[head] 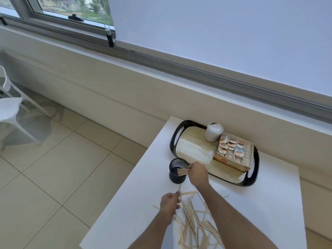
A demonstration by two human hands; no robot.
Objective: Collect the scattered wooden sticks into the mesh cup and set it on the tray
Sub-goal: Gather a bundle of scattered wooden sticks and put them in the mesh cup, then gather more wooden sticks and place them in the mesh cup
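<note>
Head view is showing a big white table (269, 203) filling the lower right of the frame. On it, right of the middle, a black oval tray with a wood-look floor (194, 150) is sitting. Thin pale wooden sticks (194, 221) are lying scattered at the bottom. Just left of the tray, a round black mesh cup (177, 170) is standing upright on the table. The right hand (197, 174) is gripping a bunch of sticks over the cup's mouth. The left hand (169, 201), lower down, is pinching one stick.
</note>
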